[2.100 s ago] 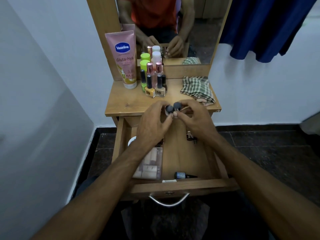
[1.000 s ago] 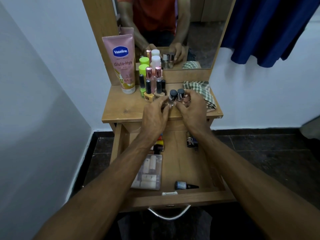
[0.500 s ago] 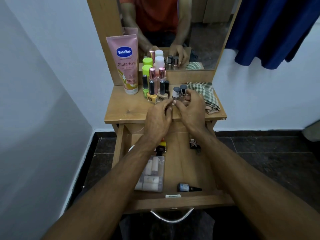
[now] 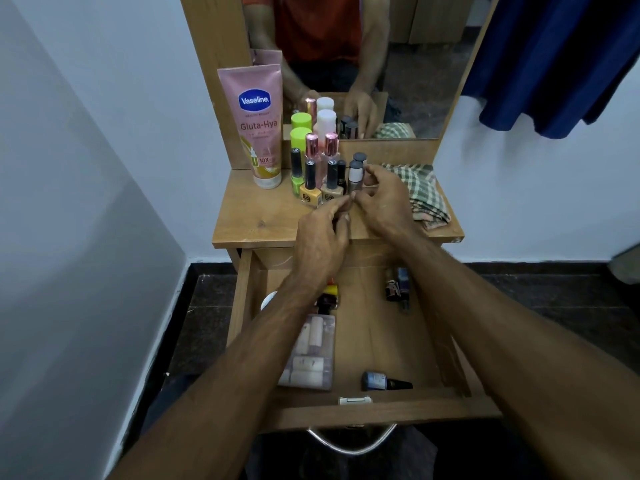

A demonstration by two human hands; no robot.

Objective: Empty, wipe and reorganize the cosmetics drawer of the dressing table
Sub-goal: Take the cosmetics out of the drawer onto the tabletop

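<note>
Two small grey-capped bottles [image 4: 356,172] stand on the wooden tabletop [image 4: 256,220], beside a cluster of nail polish bottles [image 4: 318,183]. My right hand [image 4: 384,206] hovers just right of them, fingers loosely spread at their sides and gripping nothing. My left hand [image 4: 322,237] is over the table's front edge, fingers loosely curled and empty. Below, the open drawer [image 4: 381,415] holds a clear box of small tubes [image 4: 311,355], a dark bottle lying on its side [image 4: 384,381], dark items [image 4: 396,289] at the back right and a yellow-and-black bottle [image 4: 327,296].
A pink Vaseline tube [image 4: 258,129] stands at the table's back left, with green-capped and pink-capped bottles beside it. A checked cloth [image 4: 420,192] lies at the right. The mirror [image 4: 398,64] rises behind. A blue garment [image 4: 554,64] hangs at the right. White walls close in on the left.
Both hands lifted the two grey-capped bottles from over the drawer, set them on the tabletop next to the nail polishes and let go. My left hand has drawn back slightly.
</note>
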